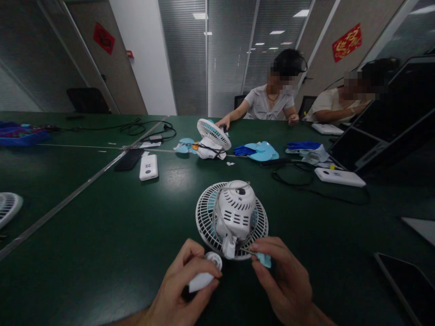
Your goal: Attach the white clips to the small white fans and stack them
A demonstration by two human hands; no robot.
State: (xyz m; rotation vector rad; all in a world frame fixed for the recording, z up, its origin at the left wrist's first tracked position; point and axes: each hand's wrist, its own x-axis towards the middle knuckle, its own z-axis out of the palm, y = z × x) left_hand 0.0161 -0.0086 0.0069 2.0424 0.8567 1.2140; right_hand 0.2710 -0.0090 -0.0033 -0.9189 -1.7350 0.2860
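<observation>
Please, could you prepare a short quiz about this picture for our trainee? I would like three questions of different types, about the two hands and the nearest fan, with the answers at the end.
1. Multiple choice: what colour is the small piece in the right hand?
A) Red
B) Light blue
C) Black

2. True or false: the nearest fan lies on its grille, with the motor housing on top.

3. Open question: what does the left hand hold?

Key:
1. B
2. True
3. A white part, held between the thumb and fingers.
</observation>
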